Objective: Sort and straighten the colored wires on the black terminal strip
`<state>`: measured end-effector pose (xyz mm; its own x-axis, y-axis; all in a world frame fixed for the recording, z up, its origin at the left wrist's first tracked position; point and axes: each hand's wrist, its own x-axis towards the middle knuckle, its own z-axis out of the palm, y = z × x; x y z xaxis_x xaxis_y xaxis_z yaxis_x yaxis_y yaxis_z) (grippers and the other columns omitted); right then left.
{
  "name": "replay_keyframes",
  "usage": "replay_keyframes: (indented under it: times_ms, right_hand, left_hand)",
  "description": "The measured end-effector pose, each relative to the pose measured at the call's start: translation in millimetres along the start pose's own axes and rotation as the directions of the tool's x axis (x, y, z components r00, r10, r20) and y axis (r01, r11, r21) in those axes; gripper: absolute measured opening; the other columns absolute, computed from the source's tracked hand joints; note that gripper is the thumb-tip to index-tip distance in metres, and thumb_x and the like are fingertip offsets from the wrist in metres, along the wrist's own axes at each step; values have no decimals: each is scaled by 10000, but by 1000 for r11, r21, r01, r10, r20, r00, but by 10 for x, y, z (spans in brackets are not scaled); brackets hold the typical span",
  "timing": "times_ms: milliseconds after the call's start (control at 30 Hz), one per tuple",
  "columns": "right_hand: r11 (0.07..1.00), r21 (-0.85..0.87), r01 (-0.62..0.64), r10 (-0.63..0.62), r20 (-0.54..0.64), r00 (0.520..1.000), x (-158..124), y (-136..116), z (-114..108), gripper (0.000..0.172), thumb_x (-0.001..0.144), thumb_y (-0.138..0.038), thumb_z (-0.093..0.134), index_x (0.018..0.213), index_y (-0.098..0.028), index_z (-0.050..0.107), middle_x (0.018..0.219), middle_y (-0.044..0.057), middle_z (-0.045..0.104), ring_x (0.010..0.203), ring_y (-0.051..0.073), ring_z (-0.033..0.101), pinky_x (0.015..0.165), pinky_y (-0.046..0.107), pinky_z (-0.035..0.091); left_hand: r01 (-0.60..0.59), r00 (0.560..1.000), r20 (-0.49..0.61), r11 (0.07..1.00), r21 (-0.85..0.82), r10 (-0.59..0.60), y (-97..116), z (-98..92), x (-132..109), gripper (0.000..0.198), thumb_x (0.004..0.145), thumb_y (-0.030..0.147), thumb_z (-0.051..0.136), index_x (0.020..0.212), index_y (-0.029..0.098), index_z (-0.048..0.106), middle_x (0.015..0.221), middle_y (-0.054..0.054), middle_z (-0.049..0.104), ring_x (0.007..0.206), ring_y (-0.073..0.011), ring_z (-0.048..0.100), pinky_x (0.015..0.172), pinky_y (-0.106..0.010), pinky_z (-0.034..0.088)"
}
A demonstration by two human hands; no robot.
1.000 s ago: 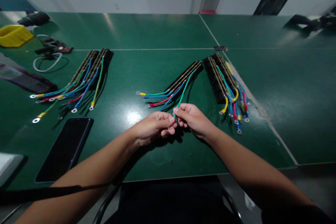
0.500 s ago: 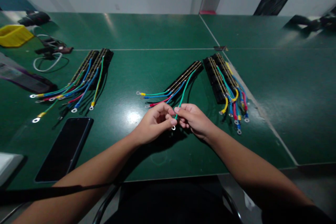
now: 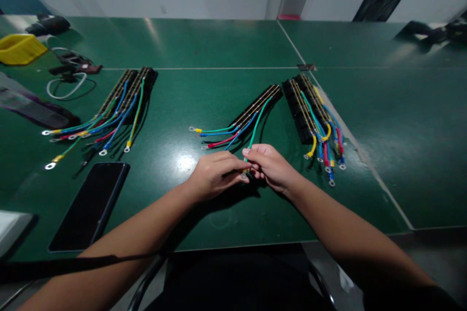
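Note:
A black strip with brass-coloured bars point(image 3: 255, 105) lies at the middle of the table. From its far end a green wire point(image 3: 258, 124) runs down to my hands. My right hand point(image 3: 275, 167) is closed, pinching this wire near its lower end between thumb and fingers. My left hand point(image 3: 221, 175) is closed at the tip, where a ring terminal point(image 3: 243, 176) shows between thumb and fingers. Left of them, a green, a blue and a red wire point(image 3: 222, 143) with ring terminals spread from the strip's near end. Part of a further blue wire is hidden behind my left hand.
More wired strips lie at the left point(image 3: 133, 88) and right point(image 3: 302, 112) on the green table point(image 3: 204, 43). A phone point(image 3: 91, 204) rests near my left forearm. A yellow bin point(image 3: 22, 49), a cable point(image 3: 67, 95) and a bag-like package point(image 3: 32, 102) are farther left.
My left hand has turned over, its fingers now stretched across the wire's end with the back of the hand up. My right hand keeps its pinch in about the same place.

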<state>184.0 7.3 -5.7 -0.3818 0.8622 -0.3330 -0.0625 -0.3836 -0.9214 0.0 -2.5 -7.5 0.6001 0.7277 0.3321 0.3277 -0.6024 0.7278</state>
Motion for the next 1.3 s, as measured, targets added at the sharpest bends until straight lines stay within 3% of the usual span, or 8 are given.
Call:
replay_keyframes:
  times_ms: [333, 567, 700, 800, 900, 1133, 1200, 1300]
  right_hand:
    - [988, -155, -10, 3, -45, 999, 19, 16, 25, 301, 827, -387, 601, 668, -171, 461, 485, -66, 455, 354, 32, 394, 333, 140, 233]
    - [986, -169, 8, -14, -35, 999, 11, 8, 15, 279, 848, -356, 558, 660, -172, 465, 455, -58, 474, 348, 37, 385, 338, 151, 242]
    - [982, -187, 20, -24, -18, 1000, 19, 21, 10, 277, 854, -357, 550, 666, -172, 465, 461, -54, 484, 366, 43, 404, 348, 148, 247]
    - [982, -191, 11, -16, -26, 1000, 28, 39, 10, 283, 845, -380, 563, 677, -179, 454, 457, -74, 451, 360, 45, 395, 348, 151, 249]
    - [980, -200, 11, -17, -29, 999, 34, 51, 14, 294, 843, -394, 563, 678, -189, 432, 458, -84, 425, 358, 49, 391, 349, 156, 254]
    - [951, -306, 47, -45, 13, 999, 38, 53, 9, 277, 879, -361, 502, 679, -172, 473, 479, -35, 511, 395, 61, 437, 372, 155, 286]
    - [950, -306, 56, -54, 16, 998, 39, 56, 9, 273, 878, -355, 504, 677, -174, 467, 471, -43, 498, 387, 58, 427, 369, 154, 286]
    - [954, -295, 59, -55, 21, 998, 40, 54, 11, 264, 873, -351, 507, 678, -184, 446, 456, -66, 448, 364, 56, 402, 350, 155, 275]
  left_hand:
    - [32, 993, -120, 985, 170, -12, 68, 33, 72, 201, 887, 328, 580, 790, 176, 669, 691, -25, 647, 621, -126, 562, 629, -236, 400]
    - [-172, 971, -119, 953, 250, 207, -28, 89, -8, 143, 884, 246, 590, 991, 190, 668, 868, -59, 680, 756, -135, 603, 688, -234, 446]
    - [-230, 945, -173, 940, 253, 278, -29, 102, 28, 116, 896, 257, 574, 914, 175, 654, 805, -38, 649, 709, -122, 583, 649, -225, 445]
    - [-142, 962, -194, 959, 244, 191, 36, 88, 77, 179, 909, 257, 554, 768, 159, 603, 648, 16, 570, 581, -93, 508, 582, -212, 396]
    - [-99, 970, -195, 968, 232, 146, 74, 76, 90, 212, 925, 232, 522, 733, 156, 568, 625, 29, 546, 556, -81, 483, 565, -204, 376]
    - [-302, 926, -92, 862, 407, 367, -17, 108, 19, 150, 920, 214, 510, 826, 165, 616, 771, -39, 619, 675, -118, 533, 625, -234, 411]
    - [-279, 935, -98, 876, 392, 342, -2, 105, 28, 165, 924, 229, 508, 811, 161, 607, 752, -34, 609, 667, -117, 527, 621, -234, 404]
    - [-161, 972, -118, 943, 292, 202, 62, 86, 67, 226, 938, 259, 489, 753, 156, 567, 658, 4, 556, 598, -101, 497, 579, -223, 375]
